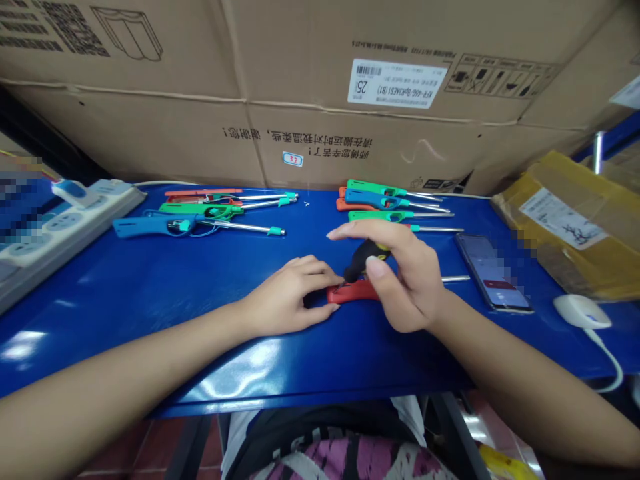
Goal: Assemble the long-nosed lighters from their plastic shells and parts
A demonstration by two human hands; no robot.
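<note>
My left hand [293,297] lies low on the blue table and pinches the left end of a red gas lighter [356,291] between thumb and fingers. In my right hand [410,277] is a stubby screwdriver [364,259] with a black and yellow handle. It leans down to the left, its tip at the lighter's handle near my left fingertips. My right index finger stretches out past the handle. The right hand hides the middle of the red lighter, and a metal rod [456,279] shows beyond it.
Several gas lighters, including a blue one [150,225], lie back left; more, including a green one [375,216], lie back right. A phone [494,273], white device [583,311] and taped parcel [575,227] are on the right. A power strip [65,223] sits left; a large carton [300,87] stands behind.
</note>
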